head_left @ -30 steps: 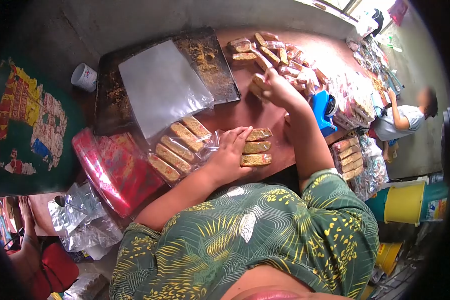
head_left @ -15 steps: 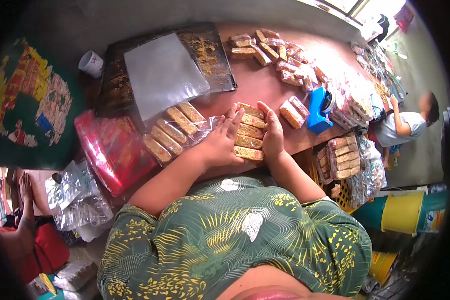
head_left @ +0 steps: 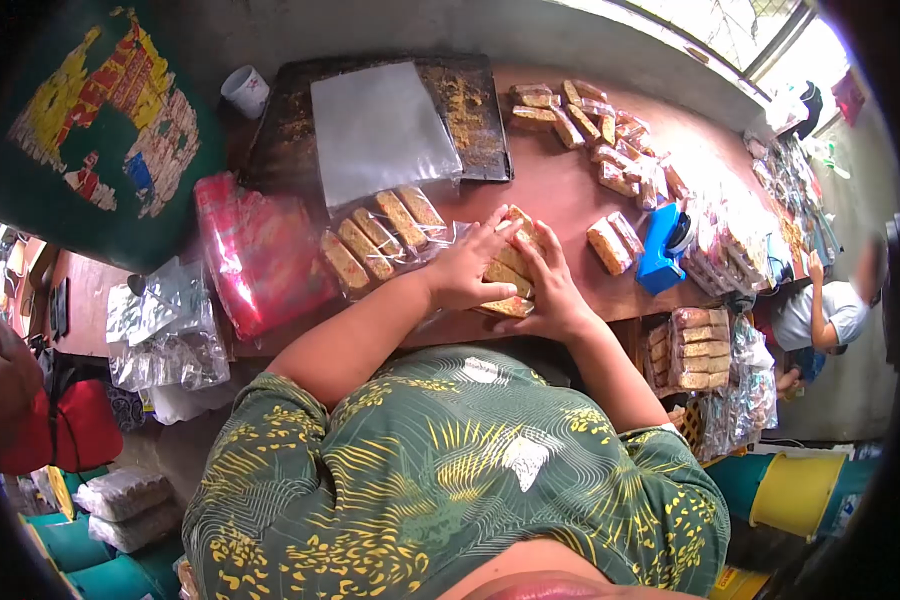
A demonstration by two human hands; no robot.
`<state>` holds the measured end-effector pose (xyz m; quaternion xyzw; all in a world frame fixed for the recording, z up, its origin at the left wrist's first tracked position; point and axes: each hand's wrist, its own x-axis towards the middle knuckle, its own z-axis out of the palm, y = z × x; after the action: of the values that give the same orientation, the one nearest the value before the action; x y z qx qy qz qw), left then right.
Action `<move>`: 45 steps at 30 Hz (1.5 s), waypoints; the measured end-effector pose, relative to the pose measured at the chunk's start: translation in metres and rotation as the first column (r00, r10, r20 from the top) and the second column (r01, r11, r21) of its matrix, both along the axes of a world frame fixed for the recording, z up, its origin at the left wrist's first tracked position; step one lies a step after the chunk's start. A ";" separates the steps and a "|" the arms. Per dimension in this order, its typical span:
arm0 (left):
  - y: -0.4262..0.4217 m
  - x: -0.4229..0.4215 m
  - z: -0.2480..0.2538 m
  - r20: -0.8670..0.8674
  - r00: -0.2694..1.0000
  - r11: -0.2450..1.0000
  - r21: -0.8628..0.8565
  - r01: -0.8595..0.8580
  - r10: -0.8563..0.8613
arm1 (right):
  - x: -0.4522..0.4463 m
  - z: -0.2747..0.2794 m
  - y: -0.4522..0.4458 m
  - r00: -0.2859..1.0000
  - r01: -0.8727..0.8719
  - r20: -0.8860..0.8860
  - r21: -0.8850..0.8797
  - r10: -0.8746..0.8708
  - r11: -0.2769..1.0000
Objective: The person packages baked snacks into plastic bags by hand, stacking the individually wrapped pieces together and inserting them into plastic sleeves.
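Observation:
A row of wrapped biscuit bars (head_left: 507, 272) lies on the brown table near its front edge. Around its left side is my left hand (head_left: 467, 270), fingers over the top. My right hand (head_left: 548, 285) presses the row from the right, fingertips also on top. Just left of my left hand, a clear plastic bag (head_left: 382, 240) with several bars in it lies flat. To the right of my hands rests a pair of wrapped bars (head_left: 615, 243), beside a blue tape dispenser (head_left: 662, 250).
Behind are a dark tray (head_left: 478, 125) with clear plastic sheets (head_left: 382, 130), a white cup (head_left: 245, 92) and a pile of wrapped bars (head_left: 620, 150). Red plastic packaging (head_left: 265, 255) lies left. Packed bars (head_left: 698, 350) stand right. One person (head_left: 830, 315) is far right, another (head_left: 5, 400) far left.
My right hand came back from the pile with bars and joined my left hand at the row. Both hands have since closed over the row's top. A pair of bars now lies by the dispenser.

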<state>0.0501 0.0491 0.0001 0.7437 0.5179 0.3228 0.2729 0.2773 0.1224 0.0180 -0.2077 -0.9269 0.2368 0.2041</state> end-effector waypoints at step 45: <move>-0.187 0.011 0.062 0.290 0.855 0.896 -0.020 -0.443 0.429 | -0.040 -0.008 -0.094 0.962 0.079 -0.225 -0.317 -0.156 0.945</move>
<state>0.0611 -0.1383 0.0620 0.5585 0.6197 0.4930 0.2470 0.2375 0.0285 0.0096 -0.2611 -0.8322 0.3884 0.2972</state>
